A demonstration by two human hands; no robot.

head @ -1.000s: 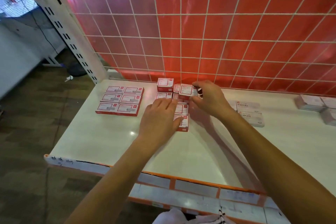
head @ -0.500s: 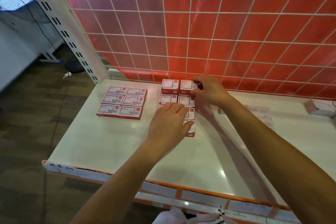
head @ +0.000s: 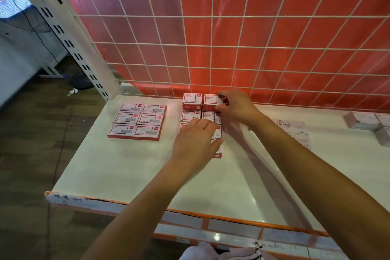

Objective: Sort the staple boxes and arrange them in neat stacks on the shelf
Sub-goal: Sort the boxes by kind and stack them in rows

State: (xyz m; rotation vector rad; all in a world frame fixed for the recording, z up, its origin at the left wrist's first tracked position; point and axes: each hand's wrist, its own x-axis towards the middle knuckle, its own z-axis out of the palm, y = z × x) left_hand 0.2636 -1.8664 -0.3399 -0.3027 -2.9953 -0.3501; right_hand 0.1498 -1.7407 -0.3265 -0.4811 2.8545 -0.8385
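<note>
Beyond the right hand, a white wire grid stands before a red sheet. Far left of the left hand, a white slotted post slants above the brown floor. Below both wrists lies striped white cloth.

My single head-worn camera looks forward and down, wide and close, onto the flat white shelf, facing its red back panel.

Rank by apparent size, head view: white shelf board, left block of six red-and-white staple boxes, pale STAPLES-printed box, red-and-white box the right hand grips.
1. white shelf board
2. six-box block
3. pale STAPLES-printed box (partly hidden) and gripped red-and-white box look alike.
</note>
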